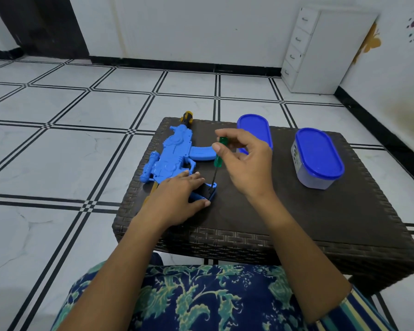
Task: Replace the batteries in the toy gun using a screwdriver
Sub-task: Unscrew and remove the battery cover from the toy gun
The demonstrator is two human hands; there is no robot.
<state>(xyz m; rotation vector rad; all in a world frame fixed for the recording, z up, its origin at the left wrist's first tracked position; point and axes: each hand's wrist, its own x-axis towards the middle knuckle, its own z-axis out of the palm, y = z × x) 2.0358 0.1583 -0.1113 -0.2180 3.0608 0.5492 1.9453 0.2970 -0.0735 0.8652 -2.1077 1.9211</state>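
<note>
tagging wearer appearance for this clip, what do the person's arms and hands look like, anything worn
Both the left hand and right hand are bare: no gloves, rings, watch or bangles show. The forearms are uncovered. Only the right arm shows a sleeve, ending near the elbow, striped in blue, teal and pale yellow. The left arm shows no sleeve in frame.

The screwdriver [218, 161] in my right grip [246, 163] has a see-through green plastic handle, smooth and shiny, and a thin dark metal shaft. The toy gun [175, 151] is moulded blue plastic with a soft sheen. The surface [296, 211] is dark brown woven wicker, matt and rough. The tub [314, 181] is cloudy clear plastic under a glossy blue plastic lid [317, 151]. The floor [81, 115] is polished white tile. The cloth [201, 295] on my lap is matt printed fabric.
</note>
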